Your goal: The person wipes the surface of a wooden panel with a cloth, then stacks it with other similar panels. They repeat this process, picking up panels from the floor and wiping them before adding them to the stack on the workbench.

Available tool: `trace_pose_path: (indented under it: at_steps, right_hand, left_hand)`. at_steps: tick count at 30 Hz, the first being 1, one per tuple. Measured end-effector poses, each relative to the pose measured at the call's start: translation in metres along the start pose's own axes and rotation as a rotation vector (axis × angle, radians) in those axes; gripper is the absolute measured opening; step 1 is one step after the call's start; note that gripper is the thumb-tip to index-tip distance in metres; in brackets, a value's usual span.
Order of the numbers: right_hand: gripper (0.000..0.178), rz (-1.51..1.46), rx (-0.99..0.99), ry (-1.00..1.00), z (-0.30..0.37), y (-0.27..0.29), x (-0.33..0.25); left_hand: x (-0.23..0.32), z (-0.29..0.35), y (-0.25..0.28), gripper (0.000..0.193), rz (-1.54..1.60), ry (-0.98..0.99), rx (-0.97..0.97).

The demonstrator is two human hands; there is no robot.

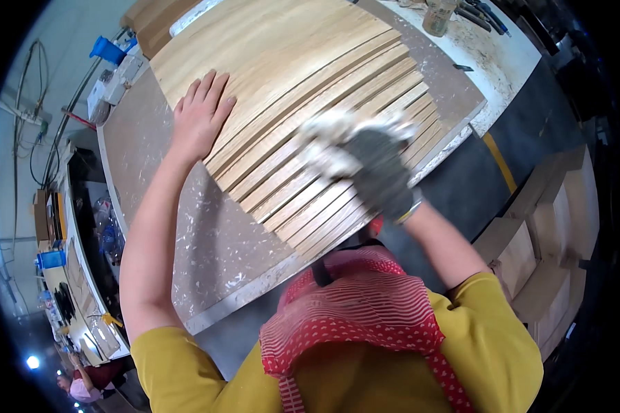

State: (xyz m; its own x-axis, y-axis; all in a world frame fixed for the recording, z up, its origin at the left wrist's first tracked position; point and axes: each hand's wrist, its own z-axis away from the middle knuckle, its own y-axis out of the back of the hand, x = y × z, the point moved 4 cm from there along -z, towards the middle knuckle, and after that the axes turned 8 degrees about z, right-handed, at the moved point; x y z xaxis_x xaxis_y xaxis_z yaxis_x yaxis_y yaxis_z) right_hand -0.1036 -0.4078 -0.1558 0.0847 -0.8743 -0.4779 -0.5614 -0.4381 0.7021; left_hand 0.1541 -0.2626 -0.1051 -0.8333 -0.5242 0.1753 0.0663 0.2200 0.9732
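A stack of pale wooden boards (275, 62) lies on the worktable, its layers stepped along the side nearest me. My left hand (201, 118), bare, rests flat with fingers stretched on the top board near its left edge. In a dark grey glove, my right hand (382, 168) is closed round a bunched white rag (327, 141) over the stepped board edges. The rag and glove are smeared by motion, and the gloved fingers are partly hidden.
The worktable (213, 255) has a speckled brown top and a pale rim. A jar (439, 17) and several dark tools (486, 15) stand at the far right. Cardboard boxes (523, 255) sit on the floor at right. A blue container (107, 49) is at far left; another person (83, 385) is beyond.
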Motion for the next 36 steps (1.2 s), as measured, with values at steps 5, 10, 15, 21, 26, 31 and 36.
trace_pose_path:
  at_steps: [5, 10, 15, 21, 26, 31, 36]
  right_hand:
    - [0.035, 0.181, 0.13, -0.057, 0.009, -0.007, -0.023]
    - [0.026, 0.216, -0.195, 0.062, 0.004, -0.04, -0.084]
    - [0.028, 0.416, 0.098, -0.087, 0.004, 0.002, -0.037]
    - [0.042, 0.301, -0.073, 0.1, 0.039, -0.06, -0.091]
    - [0.031, 0.099, 0.101, -0.259, 0.038, -0.004, -0.015]
    - [0.051, 0.214, -0.207, 0.187, 0.067, -0.082, -0.114]
    - [0.04, 0.442, 0.18, -0.086, 0.056, 0.009, 0.02]
  left_hand:
    - [-0.001, -0.002, -0.004, 0.054, 0.019, 0.002, 0.031]
    - [-0.001, -0.006, -0.006, 0.053, 0.039, -0.018, 0.043]
    - [-0.009, -0.003, -0.01, 0.056, 0.089, -0.042, 0.103]
    - [-0.009, -0.008, -0.016, 0.055, 0.102, -0.085, 0.126]
    - [-0.01, -0.007, -0.015, 0.053, 0.027, -0.079, 0.144]
    - [-0.014, -0.012, -0.024, 0.053, 0.004, -0.11, 0.144]
    - [-0.012, -0.007, -0.014, 0.055, 0.04, -0.084, 0.122]
